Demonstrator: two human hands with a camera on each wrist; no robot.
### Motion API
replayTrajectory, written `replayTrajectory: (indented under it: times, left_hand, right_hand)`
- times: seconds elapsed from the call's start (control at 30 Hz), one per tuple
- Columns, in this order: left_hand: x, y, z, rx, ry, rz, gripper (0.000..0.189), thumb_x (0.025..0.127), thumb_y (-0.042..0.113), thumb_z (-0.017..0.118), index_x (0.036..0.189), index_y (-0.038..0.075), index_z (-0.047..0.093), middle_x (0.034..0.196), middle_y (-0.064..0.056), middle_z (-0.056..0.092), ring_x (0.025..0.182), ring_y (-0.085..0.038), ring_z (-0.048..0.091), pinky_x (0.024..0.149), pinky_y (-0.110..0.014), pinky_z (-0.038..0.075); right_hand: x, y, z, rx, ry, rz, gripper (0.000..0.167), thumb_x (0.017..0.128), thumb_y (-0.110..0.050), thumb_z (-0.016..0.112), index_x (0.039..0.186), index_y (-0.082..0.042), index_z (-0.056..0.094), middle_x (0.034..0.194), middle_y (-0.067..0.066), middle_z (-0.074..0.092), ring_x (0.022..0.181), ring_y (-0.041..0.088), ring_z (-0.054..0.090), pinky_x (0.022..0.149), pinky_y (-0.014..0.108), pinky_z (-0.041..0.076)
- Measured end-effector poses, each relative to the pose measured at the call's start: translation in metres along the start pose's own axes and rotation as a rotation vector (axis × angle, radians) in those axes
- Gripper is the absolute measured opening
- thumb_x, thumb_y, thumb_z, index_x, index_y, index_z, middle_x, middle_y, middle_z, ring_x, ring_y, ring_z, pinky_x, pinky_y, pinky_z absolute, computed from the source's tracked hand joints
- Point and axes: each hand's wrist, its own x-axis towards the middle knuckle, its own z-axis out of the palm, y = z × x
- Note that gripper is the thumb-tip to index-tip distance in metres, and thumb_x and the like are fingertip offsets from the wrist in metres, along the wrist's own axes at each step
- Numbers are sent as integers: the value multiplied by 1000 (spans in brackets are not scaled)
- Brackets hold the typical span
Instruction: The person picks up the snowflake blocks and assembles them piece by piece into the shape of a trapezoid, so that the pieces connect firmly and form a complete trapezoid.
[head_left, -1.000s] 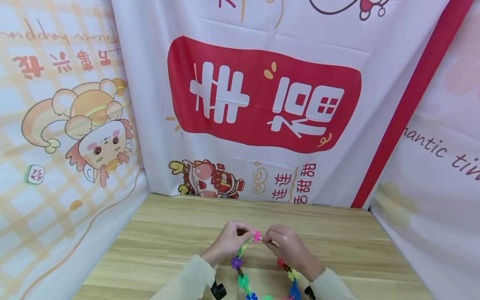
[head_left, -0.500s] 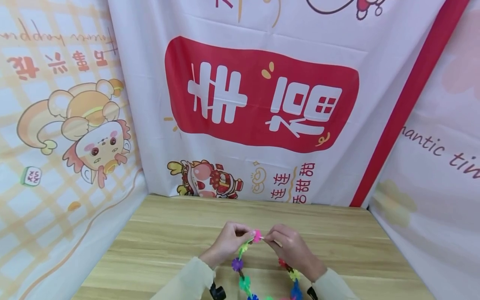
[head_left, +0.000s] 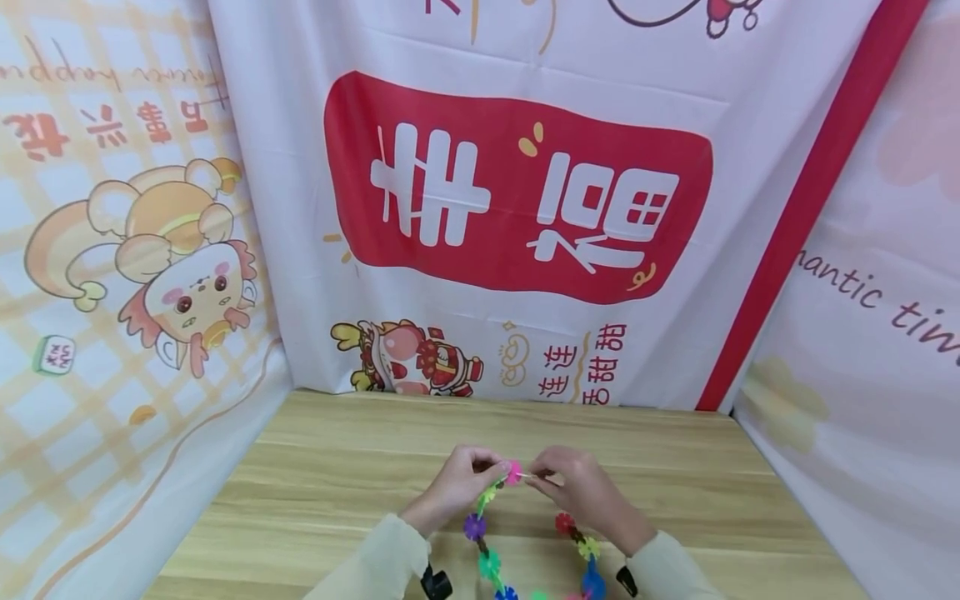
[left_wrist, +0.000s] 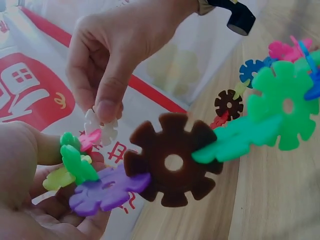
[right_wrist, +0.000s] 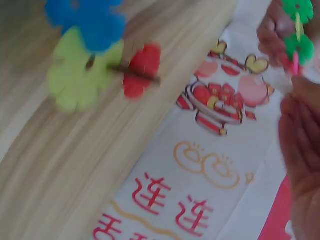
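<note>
A chain of slotted plastic snowflake discs hangs in an arc between the hands and the viewer. My left hand [head_left: 452, 487] grips one end, near the pink disc [head_left: 513, 473]. My right hand [head_left: 583, 490] pinches a white disc [left_wrist: 102, 126] by its edge, right at the pink one. In the left wrist view, a green disc [left_wrist: 78, 165], a purple disc [left_wrist: 107, 191] and a large brown disc [left_wrist: 145, 175] follow along the chain. The other end, with a red disc [head_left: 565, 522] and a yellow disc [head_left: 588, 548], lies below my right hand.
The wooden tabletop [head_left: 360, 467] spreads under both hands. A white printed cloth [head_left: 300, 250] hangs at its back edge, with patterned cloths on the left and right sides. A blue disc [head_left: 593, 583] sits low in the head view, the chain's bottom being cut off there.
The right hand has shifted slightly, so the red disc shows more fully beneath it. The white disc stays at the pink one. The head view has drifted a little.
</note>
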Motion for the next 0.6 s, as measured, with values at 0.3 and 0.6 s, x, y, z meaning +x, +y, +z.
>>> replayTrajectory:
  times: [0.3,0.6]
  left_hand:
    - [-2,-3,-3,19,12,-46,19,101,30,71,107,14,79,96,-6,73,81,-15,60,67,-22,53]
    - [-3,-4,0,32,7,-72,25,94,38,79,106,17,77,100,-1,74,94,-25,67,75,-25,57]
  right_hand:
    - [-29,27,-19,279,-384,577,12,100,-23,74,98,-12,80,89,-3,76,77,5,66,67,22,59]
    - [-54,26,-18,355,-513,804,17,102,-24,72,93,-11,79,79,1,72,69,13,59,56,23,47]
